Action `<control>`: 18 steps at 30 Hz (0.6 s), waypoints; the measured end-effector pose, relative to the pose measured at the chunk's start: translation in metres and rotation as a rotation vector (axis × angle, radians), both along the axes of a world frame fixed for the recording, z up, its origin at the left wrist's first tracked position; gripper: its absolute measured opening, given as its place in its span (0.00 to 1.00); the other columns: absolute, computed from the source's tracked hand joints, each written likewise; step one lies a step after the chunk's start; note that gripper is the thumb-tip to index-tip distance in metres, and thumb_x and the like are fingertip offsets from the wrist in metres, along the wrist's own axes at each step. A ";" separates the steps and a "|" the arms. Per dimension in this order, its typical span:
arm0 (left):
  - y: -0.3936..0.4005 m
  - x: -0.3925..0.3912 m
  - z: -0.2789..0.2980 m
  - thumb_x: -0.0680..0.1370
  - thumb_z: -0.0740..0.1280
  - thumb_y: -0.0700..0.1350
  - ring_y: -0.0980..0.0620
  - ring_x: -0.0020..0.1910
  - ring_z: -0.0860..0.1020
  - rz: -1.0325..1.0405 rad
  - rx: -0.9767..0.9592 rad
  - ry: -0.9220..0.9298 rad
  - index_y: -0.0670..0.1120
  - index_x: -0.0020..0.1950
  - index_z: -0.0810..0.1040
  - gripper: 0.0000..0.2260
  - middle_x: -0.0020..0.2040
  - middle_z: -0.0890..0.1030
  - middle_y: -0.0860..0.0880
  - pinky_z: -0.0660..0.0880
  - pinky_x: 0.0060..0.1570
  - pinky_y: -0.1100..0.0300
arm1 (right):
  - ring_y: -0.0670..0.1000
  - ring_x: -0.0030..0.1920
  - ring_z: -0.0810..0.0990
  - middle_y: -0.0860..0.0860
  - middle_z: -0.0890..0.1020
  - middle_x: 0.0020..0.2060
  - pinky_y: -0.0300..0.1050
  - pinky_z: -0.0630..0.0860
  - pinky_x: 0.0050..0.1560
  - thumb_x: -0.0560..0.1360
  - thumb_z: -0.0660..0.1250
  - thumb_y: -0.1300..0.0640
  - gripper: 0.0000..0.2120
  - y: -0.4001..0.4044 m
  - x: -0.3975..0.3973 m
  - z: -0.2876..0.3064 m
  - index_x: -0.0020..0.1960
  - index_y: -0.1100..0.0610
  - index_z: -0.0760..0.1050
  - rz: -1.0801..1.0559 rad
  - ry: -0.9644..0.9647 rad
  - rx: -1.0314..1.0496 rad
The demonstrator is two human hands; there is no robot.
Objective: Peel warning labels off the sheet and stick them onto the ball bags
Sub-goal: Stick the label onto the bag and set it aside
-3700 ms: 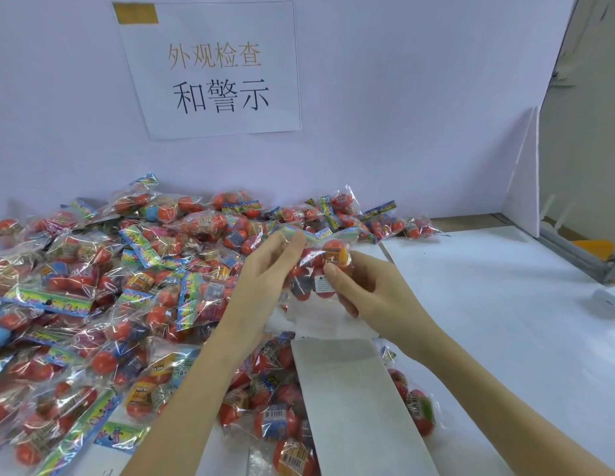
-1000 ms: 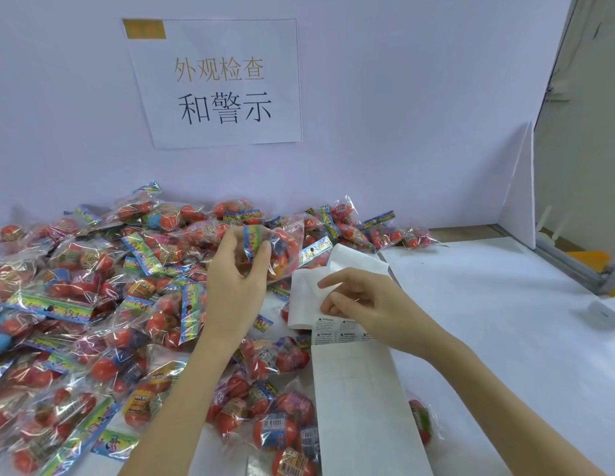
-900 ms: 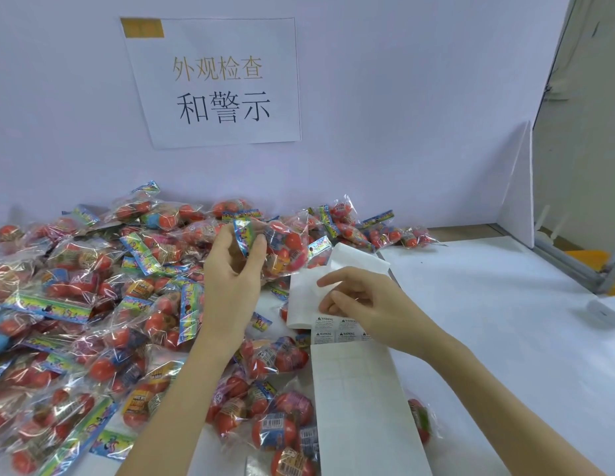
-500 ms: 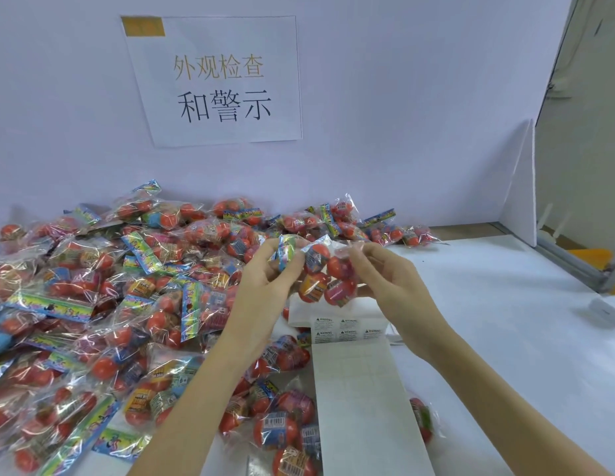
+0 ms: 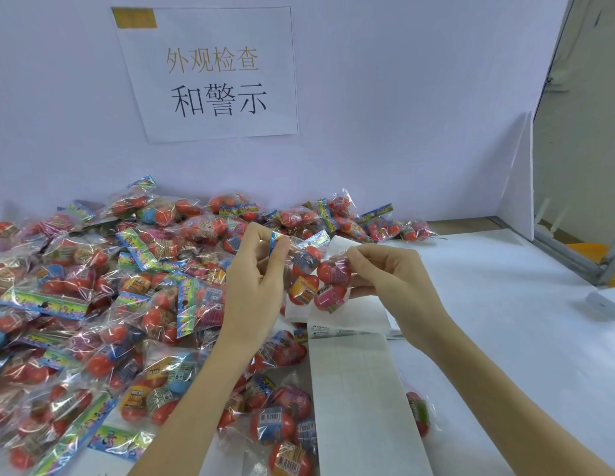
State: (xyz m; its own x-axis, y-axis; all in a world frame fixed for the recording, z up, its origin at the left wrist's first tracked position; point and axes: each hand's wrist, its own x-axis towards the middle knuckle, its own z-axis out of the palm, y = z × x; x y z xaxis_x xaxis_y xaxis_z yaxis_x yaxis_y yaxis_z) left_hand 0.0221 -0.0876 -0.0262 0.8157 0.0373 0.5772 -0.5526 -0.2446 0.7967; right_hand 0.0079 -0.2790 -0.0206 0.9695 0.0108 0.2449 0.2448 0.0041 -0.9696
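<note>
At frame centre, the left hand [image 5: 256, 269] and right hand [image 5: 388, 273] pinch one ball bag [image 5: 314, 276] above the label sheet [image 5: 354, 389], most labels gone, while a heaped pile of bags [image 5: 93, 304] seemingly awaits at left.

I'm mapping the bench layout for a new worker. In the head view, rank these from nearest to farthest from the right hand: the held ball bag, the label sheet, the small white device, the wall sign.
1. Held ball bag: gripped by the right hand.
2. Label sheet: just below the hand.
3. Small white device: far right on the table.
4. Wall sign: up on the back wall.
</note>
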 end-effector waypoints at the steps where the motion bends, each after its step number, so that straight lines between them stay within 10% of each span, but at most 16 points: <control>1: -0.001 0.000 -0.001 0.87 0.62 0.44 0.57 0.24 0.63 0.015 0.014 -0.017 0.42 0.48 0.69 0.10 0.28 0.67 0.51 0.63 0.29 0.68 | 0.57 0.44 0.89 0.56 0.89 0.44 0.41 0.83 0.41 0.84 0.65 0.60 0.11 0.000 0.000 0.000 0.50 0.59 0.86 0.004 0.013 0.021; 18: -0.004 0.003 -0.005 0.83 0.66 0.56 0.62 0.33 0.75 0.014 -0.234 0.129 0.51 0.58 0.75 0.10 0.36 0.79 0.57 0.73 0.38 0.71 | 0.57 0.38 0.84 0.58 0.86 0.44 0.45 0.81 0.38 0.77 0.72 0.49 0.17 0.002 0.001 -0.006 0.62 0.54 0.76 0.199 0.008 -0.038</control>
State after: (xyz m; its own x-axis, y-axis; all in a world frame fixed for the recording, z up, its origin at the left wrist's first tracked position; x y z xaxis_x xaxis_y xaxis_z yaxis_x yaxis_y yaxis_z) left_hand 0.0250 -0.0914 -0.0312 0.8804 0.1697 0.4428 -0.4407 -0.0522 0.8961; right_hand 0.0087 -0.2770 -0.0265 0.9492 0.2119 0.2326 0.2348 0.0151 -0.9719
